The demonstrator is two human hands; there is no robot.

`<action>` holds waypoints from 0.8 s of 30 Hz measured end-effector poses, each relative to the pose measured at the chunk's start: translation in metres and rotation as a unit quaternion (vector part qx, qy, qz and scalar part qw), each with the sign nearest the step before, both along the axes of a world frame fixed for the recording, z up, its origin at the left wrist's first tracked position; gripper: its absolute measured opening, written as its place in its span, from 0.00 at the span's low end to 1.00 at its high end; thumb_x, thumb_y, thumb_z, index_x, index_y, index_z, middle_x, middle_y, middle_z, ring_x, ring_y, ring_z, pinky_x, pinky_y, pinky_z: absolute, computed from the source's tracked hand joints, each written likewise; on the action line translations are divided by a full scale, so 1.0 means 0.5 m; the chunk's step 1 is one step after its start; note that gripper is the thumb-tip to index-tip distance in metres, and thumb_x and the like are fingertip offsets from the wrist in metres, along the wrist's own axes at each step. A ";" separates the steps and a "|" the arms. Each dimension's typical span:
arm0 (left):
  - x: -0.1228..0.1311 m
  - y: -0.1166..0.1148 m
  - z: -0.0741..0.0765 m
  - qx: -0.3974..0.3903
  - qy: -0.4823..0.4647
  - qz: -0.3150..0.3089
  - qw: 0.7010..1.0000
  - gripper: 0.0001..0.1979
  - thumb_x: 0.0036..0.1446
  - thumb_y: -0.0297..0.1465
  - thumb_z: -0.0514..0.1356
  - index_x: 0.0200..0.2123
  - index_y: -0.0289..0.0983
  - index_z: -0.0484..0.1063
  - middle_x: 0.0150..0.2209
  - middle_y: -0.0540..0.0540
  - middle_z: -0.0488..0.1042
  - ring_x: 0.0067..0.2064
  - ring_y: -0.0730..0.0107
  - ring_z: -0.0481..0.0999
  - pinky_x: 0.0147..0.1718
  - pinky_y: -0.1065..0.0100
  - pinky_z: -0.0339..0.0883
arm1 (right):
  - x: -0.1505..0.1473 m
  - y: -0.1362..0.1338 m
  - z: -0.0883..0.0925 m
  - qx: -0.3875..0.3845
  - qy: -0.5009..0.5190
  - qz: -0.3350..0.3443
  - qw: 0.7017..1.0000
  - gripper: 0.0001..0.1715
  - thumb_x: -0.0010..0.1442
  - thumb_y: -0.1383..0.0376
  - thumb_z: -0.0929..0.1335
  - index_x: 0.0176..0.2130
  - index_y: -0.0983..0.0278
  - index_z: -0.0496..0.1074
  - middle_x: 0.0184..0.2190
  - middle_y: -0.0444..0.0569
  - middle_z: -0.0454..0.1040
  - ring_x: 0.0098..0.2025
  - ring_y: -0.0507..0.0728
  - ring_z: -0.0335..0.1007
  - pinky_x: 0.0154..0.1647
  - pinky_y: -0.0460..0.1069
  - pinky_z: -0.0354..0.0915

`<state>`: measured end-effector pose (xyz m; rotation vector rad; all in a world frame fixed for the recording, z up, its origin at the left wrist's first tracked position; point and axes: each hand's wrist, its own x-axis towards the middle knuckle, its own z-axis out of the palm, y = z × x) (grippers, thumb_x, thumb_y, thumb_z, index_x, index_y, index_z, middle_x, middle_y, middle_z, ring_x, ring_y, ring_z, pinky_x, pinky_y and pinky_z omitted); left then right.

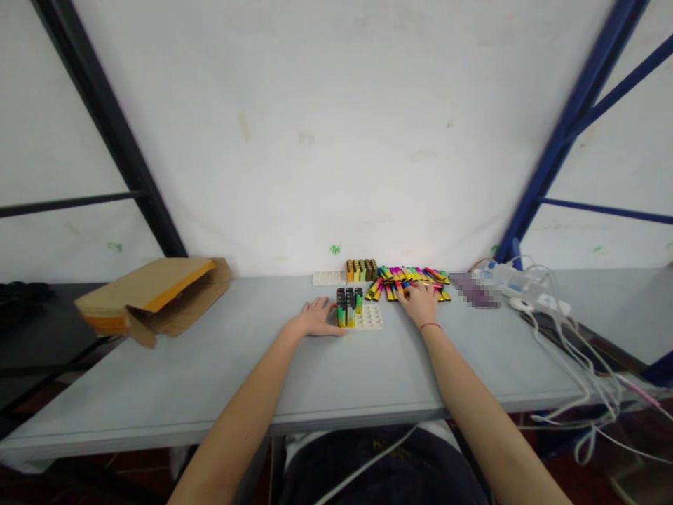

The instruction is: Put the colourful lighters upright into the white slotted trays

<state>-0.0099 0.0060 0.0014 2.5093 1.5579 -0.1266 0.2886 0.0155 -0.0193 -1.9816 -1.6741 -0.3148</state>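
My left hand rests on the table with its fingers spread. Its thumb and fingertips lie against the left side of a white holed tray. Several green-and-yellow lighters with black tops stand upright in that tray's left part, while holes show at the right. Over a pile of colourful lighters lying flat, my right hand has its fingers bent down. A lighter seems pinched at the fingertips, mostly hidden by the hand.
Behind stand a block of upright lighters and another white tray. An opened cardboard box lies at the left. To the right are a blurred purple patch, a power strip and tangled white cables. A wall closes the back.
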 end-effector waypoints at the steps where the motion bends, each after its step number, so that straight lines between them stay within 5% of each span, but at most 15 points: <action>1: 0.000 0.001 -0.001 0.000 -0.001 0.000 1.000 0.51 0.46 0.62 0.53 0.64 0.36 0.49 0.66 0.33 0.44 0.66 0.46 0.42 0.59 0.45 0.39 | -0.002 0.000 -0.001 0.002 -0.005 -0.001 1.000 0.19 0.59 0.54 0.63 0.35 0.64 0.77 0.48 0.57 0.70 0.51 0.67 0.55 0.46 0.57 0.52; 11: 0.002 -0.002 0.004 -0.004 -0.002 0.000 1.000 0.50 0.46 0.62 0.53 0.64 0.35 0.49 0.66 0.32 0.44 0.66 0.47 0.41 0.59 0.45 0.39 | 0.002 0.019 -0.007 0.011 0.010 0.059 0.998 0.11 0.52 0.69 0.65 0.36 0.69 0.72 0.35 0.57 0.73 0.40 0.61 0.64 0.43 0.52 0.57; 16: 0.003 -0.006 0.006 -0.003 -0.002 0.002 1.000 0.50 0.46 0.61 0.53 0.64 0.36 0.49 0.66 0.32 0.44 0.66 0.47 0.41 0.59 0.45 0.38 | 0.005 0.034 -0.012 0.091 0.143 0.175 0.970 0.14 0.54 0.69 0.63 0.40 0.69 0.73 0.40 0.58 0.74 0.43 0.60 0.67 0.48 0.54 0.59; 19: 0.005 -0.010 0.011 -0.008 -0.002 0.007 1.000 0.50 0.46 0.61 0.54 0.64 0.36 0.49 0.66 0.33 0.43 0.66 0.47 0.41 0.59 0.45 0.38 | 0.010 0.038 -0.002 0.154 0.377 0.204 0.890 0.12 0.53 0.63 0.66 0.36 0.66 0.73 0.39 0.54 0.75 0.41 0.59 0.69 0.45 0.53 0.63; 24: 0.007 -0.010 0.011 -0.008 0.001 0.008 1.000 0.50 0.46 0.60 0.55 0.64 0.36 0.49 0.66 0.33 0.43 0.66 0.46 0.41 0.59 0.45 0.39 | 0.006 0.021 0.028 0.128 0.730 0.230 0.631 0.11 0.43 0.65 0.71 0.30 0.63 0.67 0.30 0.46 0.74 0.33 0.54 0.72 0.31 0.47 0.67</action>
